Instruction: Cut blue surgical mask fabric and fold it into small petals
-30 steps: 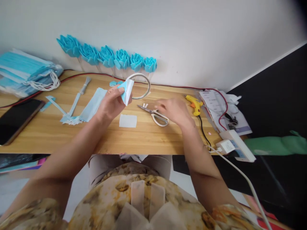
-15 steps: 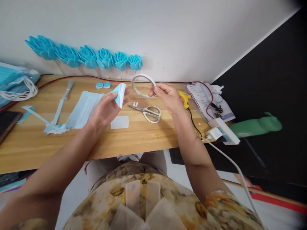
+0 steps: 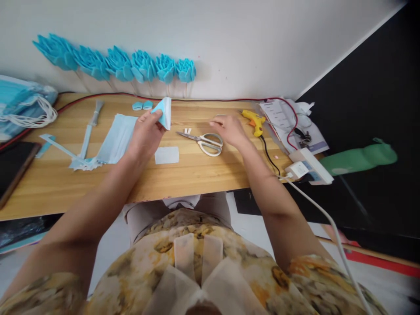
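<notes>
My left hand (image 3: 147, 131) is closed on a folded piece of blue mask fabric (image 3: 163, 113) with a white edge, its thumb pressing the blue side. On the right, my right hand (image 3: 229, 129) is over the desk, fingers drawn together. Behind its knuckles shows a thin rim of the white tape roll (image 3: 220, 115); the rest is covered, and whether the fingers grip it cannot be seen. Scissors with white handles (image 3: 210, 144) lie between the hands, beside two small white strips (image 3: 187, 131). Nearer me rests a pale rectangular piece (image 3: 166, 155).
Blue fabric flowers (image 3: 142, 66) on sticks lean along the wall. Cut mask material (image 3: 116, 138), a dark phone-like slab (image 3: 16, 166) and bagged masks (image 3: 19, 103) occupy the left. A yellow glue gun (image 3: 256, 122), power strip (image 3: 311, 166) and green bottle (image 3: 359, 158) are right.
My right hand has lowered toward the desk with the tape roll, which is now mostly hidden under it. My left hand still holds the folded piece. The view has tilted slightly.
</notes>
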`<action>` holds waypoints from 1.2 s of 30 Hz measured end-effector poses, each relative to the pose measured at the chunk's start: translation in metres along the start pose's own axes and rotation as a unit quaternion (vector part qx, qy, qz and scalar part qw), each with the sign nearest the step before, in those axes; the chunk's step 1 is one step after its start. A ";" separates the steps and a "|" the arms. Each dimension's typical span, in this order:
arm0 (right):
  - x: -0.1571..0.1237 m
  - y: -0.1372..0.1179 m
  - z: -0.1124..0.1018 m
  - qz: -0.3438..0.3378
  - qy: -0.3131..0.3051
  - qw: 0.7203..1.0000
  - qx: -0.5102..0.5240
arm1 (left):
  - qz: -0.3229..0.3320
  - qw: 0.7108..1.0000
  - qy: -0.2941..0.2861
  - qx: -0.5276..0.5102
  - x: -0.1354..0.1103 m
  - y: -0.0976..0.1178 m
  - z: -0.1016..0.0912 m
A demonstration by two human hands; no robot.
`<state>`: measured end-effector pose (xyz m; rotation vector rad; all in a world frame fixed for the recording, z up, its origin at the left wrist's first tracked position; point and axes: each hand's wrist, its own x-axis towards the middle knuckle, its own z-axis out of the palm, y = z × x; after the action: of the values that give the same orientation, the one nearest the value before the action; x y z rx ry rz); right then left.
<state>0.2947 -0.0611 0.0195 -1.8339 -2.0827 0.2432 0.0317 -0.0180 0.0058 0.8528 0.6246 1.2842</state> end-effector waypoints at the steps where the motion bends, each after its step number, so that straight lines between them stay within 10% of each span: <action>1: 0.004 -0.007 0.004 0.003 -0.010 1.000 0.018 | 0.002 1.000 0.002 0.015 -0.002 0.002 0.003; 10: 0.027 -0.045 0.031 0.071 -0.072 0.989 0.107 | 0.002 0.991 -0.039 0.126 -0.003 0.041 0.012; 25: 0.022 -0.043 0.049 0.057 -0.012 0.986 0.154 | -0.117 0.983 -0.002 0.139 0.005 0.019 -0.009; 36: 0.014 -0.027 0.055 0.075 0.086 0.915 0.387 | -0.108 0.987 -0.011 0.115 -0.005 0.021 -0.020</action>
<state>0.2476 -0.0459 -0.0192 -1.4393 -1.4123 0.7873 0.0026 -0.0178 0.0120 0.9575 0.8357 1.0187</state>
